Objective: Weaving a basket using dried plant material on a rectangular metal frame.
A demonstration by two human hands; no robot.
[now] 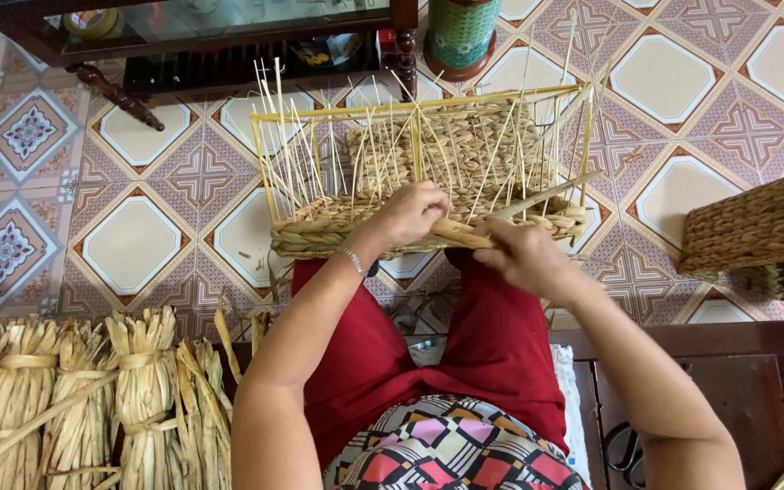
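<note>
A half-woven straw basket [465, 150] rests on my knees, with several thin upright stakes standing up from its braided rim. At the near rim, my left hand [407, 214] pinches a flat straw strand [465, 238]. My right hand [524, 257] grips the same strand just to the right, beside the basket's near wall. The strand's free end [551, 193] runs up and right across the rim.
Tied bundles of dry straw [74, 399] lie at the lower left. A finished woven basket [759, 227] sits at the right edge. Black scissors [626, 450] lie on a dark wooden bench [746, 381]. A wooden cabinet [183, 36] and green vase [460, 32] stand behind.
</note>
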